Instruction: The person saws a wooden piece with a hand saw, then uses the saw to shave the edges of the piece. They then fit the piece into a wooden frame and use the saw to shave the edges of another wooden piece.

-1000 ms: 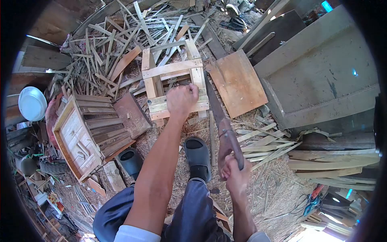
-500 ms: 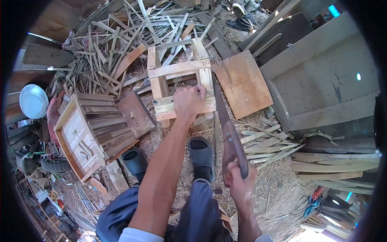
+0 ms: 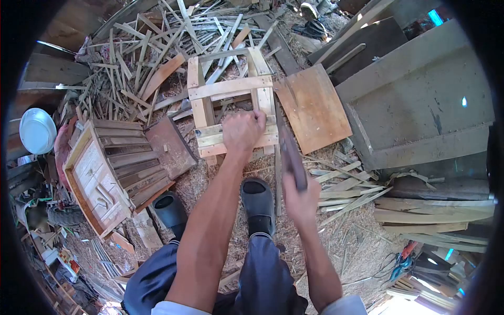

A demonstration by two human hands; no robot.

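With the left hand (image 3: 241,131) fingers clamped over the near rail of the wooden frame (image 3: 231,88) on the floor (image 3: 341,236), the right hand (image 3: 300,198) grips the handsaw (image 3: 287,149) against the frame's right edge, the cut apparently unfinished.

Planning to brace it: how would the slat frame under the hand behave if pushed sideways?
The slat frame looks stiff yet probably light: thin pale slats, open gaps. Standing on loose shavings and scraps, it may well rock or slide; the left hand grips its near rail. The right hand holds a long blade beside it.
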